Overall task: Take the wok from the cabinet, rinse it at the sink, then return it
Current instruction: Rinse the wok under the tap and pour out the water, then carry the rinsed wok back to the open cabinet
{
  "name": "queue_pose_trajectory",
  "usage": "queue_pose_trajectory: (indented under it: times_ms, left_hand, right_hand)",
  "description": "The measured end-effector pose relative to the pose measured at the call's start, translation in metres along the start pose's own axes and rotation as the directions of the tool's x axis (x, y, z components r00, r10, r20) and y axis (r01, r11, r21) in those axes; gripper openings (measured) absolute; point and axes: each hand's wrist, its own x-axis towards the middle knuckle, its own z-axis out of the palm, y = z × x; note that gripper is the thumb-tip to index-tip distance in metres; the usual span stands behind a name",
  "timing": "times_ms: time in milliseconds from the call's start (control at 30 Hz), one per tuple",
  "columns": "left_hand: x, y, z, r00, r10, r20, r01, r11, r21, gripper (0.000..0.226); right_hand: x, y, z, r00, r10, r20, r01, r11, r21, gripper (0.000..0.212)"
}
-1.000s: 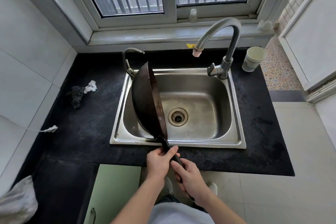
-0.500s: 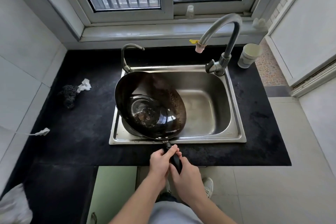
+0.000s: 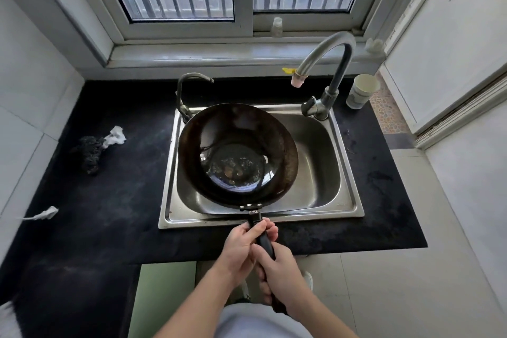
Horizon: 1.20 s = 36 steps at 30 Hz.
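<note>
A dark round wok [image 3: 237,155] is held level over the left half of the steel sink [image 3: 323,162], its inside facing up with a wet shine and small bits at the bottom. Its black handle [image 3: 262,233] reaches back over the sink's front rim. My left hand [image 3: 242,248] grips the handle near the wok. My right hand [image 3: 277,273] grips the handle's end just behind it. The tall curved faucet [image 3: 327,63] stands at the sink's back right; I see no water coming from its spout.
A black counter [image 3: 115,200] surrounds the sink. A dark scrubber with a white scrap [image 3: 94,147] lies at the left. A paper cup [image 3: 361,90] stands at the back right. A smaller tap [image 3: 184,96] rises at the sink's back left corner. Green cabinet door [image 3: 162,299] below.
The wok has turned from standing on its edge in the sink to lying level with its inside up. Both hands stayed on the handle.
</note>
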Motion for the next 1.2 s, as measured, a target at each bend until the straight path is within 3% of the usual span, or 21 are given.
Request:
queue_pose_trajectory:
  times_ms: [267, 500, 633, 900, 1200]
  left_hand:
    - [0.001, 0.006, 0.006, 0.999, 0.033, -0.024, -0.034, 0.999, -0.036, 0.018]
    - [-0.001, -0.002, 0.027, 0.979, 0.154, -0.131, -0.164, 0.984, -0.070, 0.016]
    - [-0.011, -0.024, 0.051, 0.940, 0.219, -0.262, -0.271, 0.945, -0.182, 0.013]
    - [-0.050, -0.072, 0.073, 0.806, 0.238, -0.542, -0.499, 0.767, -0.405, 0.019]
    - [-0.123, -0.138, 0.059, 0.593, 0.270, -0.758, -0.745, 0.541, -0.390, 0.011]
  right_hand:
    - [0.007, -0.009, -0.004, 0.996, -0.087, -0.019, 0.081, 0.971, -0.227, 0.028]
    - [0.025, -0.015, -0.034, 0.987, -0.108, 0.116, 0.147, 0.899, -0.414, 0.025]
    - [0.026, -0.016, -0.062, 0.965, -0.083, 0.249, 0.200, 0.846, -0.494, 0.027]
    - [0.009, 0.004, -0.088, 0.857, -0.008, 0.515, 0.352, 0.739, -0.574, 0.032]
    - [-0.035, 0.049, -0.069, 0.656, 0.150, 0.740, 0.531, 0.605, -0.593, 0.038]
